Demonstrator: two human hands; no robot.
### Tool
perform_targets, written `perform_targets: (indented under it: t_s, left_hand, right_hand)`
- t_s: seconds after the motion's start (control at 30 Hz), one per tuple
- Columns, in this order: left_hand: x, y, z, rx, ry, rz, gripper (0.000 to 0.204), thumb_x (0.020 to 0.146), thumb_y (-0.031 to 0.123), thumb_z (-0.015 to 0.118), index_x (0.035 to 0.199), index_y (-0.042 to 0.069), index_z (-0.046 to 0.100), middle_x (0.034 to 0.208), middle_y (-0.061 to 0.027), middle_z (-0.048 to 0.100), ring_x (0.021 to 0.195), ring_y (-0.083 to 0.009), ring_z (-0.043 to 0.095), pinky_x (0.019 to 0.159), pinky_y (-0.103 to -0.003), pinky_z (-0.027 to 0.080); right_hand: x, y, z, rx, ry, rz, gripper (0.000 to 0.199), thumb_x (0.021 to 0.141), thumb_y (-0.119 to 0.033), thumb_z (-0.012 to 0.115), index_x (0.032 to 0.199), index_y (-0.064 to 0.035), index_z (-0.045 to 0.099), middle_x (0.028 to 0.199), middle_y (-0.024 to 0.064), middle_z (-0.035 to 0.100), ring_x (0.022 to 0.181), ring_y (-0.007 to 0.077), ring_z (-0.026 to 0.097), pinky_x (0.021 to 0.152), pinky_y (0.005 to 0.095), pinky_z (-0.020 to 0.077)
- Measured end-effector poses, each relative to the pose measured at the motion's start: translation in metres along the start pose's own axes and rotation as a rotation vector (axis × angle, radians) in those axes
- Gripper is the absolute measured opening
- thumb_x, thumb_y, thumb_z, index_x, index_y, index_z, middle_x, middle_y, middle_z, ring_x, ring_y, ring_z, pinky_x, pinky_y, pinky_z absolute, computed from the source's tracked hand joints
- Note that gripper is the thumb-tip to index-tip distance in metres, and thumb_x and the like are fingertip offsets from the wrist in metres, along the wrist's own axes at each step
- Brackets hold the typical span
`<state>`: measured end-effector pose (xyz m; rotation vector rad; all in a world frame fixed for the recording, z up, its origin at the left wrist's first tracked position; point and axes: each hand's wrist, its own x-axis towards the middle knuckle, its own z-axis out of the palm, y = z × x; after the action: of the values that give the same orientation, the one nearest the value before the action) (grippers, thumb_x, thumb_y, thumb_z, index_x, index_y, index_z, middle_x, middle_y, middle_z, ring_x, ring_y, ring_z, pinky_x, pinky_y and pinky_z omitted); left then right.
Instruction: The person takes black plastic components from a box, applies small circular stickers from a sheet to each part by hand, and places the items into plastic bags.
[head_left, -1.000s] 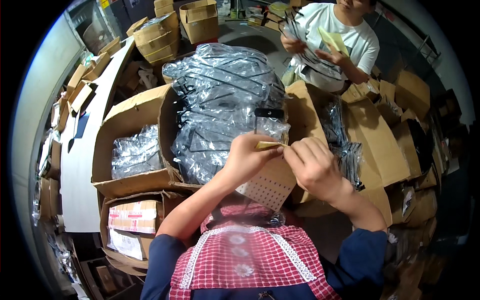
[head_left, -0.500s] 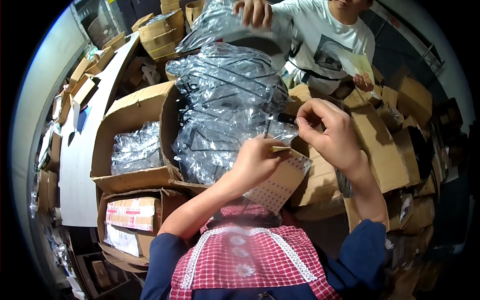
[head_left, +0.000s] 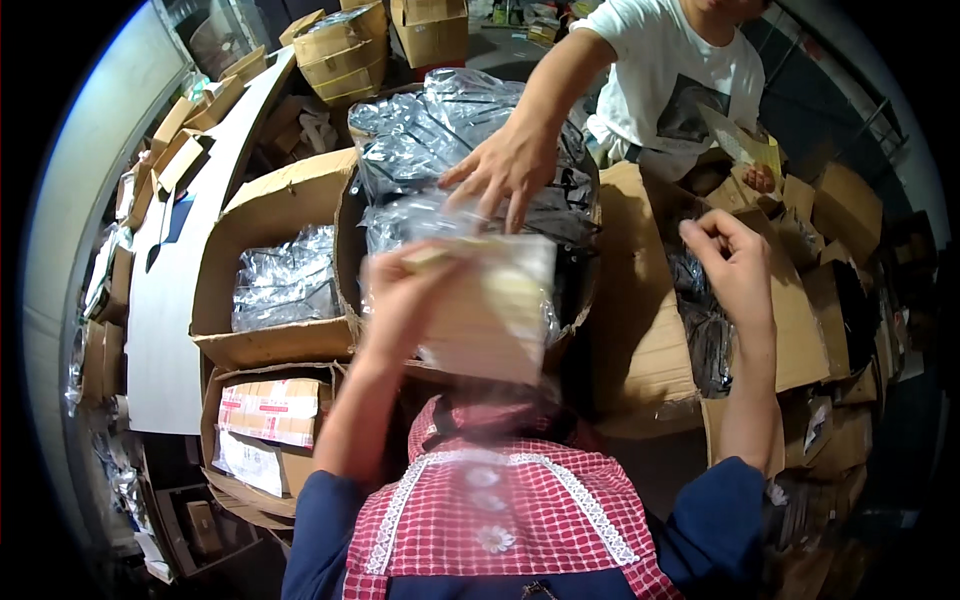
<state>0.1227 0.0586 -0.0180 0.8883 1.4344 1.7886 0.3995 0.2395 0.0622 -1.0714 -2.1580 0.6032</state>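
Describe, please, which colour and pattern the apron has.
The apron is red with a white check; it shows best in the head view, lower centre.

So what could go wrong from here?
The co-worker's hand appears just beyond the pale sheet in this view, so the two might bump. The left hand grips that sheet near one side, so the far side could bend or snag. The clear plastic bags lie heaped under the co-worker's reach, and being slick-looking, they might slide if pushed.
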Motion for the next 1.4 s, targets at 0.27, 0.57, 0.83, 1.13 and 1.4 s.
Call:
perform_targets:
  t_s: [0.27,0.57,0.83,1.13,1.4]
  left_hand:
    - [0.049,0.017,-0.325,0.028,0.45,0.179,0.051,0.094,0.032,0.057,0.136,0.003,0.054,0.127,-0.0107,0.06,0.111,-0.0217,0.059,0.094,-0.038,0.048]
    - [0.031,-0.08,-0.553,-0.048,0.427,-0.452,0.056,0.092,0.046,0.051,0.136,0.011,0.053,0.134,-0.0086,0.056,0.119,-0.0282,0.053,0.102,-0.047,0.04]
    - [0.018,-0.047,-0.494,-0.276,0.435,-0.38,0.053,0.101,0.034,0.042,0.144,0.002,0.04,0.142,-0.0142,0.05,0.132,-0.025,0.046,0.108,-0.044,0.04]
    - [0.041,0.111,-0.346,-0.453,-0.407,0.022,0.05,0.104,0.025,0.038,0.147,-0.001,0.034,0.146,-0.0156,0.045,0.136,-0.0254,0.042,0.111,-0.041,0.039]
    - [0.035,0.086,-0.103,-0.341,-0.389,-0.142,0.055,0.091,0.022,0.059,0.138,-0.003,0.045,0.135,-0.0247,0.054,0.117,-0.0263,0.061,0.088,-0.036,0.058]
  right_hand:
    - [-0.005,0.229,-0.053,-0.202,-0.171,0.676,0.029,0.083,-0.028,0.071,0.078,0.0005,0.067,0.062,0.0073,0.06,0.054,0.0159,0.056,0.053,0.0333,0.0445]
    - [-0.08,0.409,-0.022,-0.536,-0.347,0.923,0.044,0.074,-0.014,0.067,0.114,0.0019,0.065,0.107,0.02,0.07,0.094,0.0323,0.069,0.081,0.0422,0.054]
    - [-0.101,0.457,-0.016,-0.555,-0.515,1.158,0.026,0.078,-0.016,0.067,0.096,0.0021,0.065,0.091,0.0162,0.064,0.08,0.0291,0.06,0.069,0.041,0.0484]
    - [-0.069,0.433,-0.059,-0.486,-0.393,0.967,0.036,0.073,-0.019,0.062,0.101,0.0031,0.069,0.095,0.0227,0.071,0.083,0.0324,0.071,0.072,0.0408,0.0552]
    - [-0.096,0.325,-0.145,0.011,-0.112,0.878,0.017,0.072,-0.011,0.066,0.06,-0.0026,0.06,0.053,0.0026,0.053,0.039,0.0119,0.041,0.037,0.0298,0.0295]
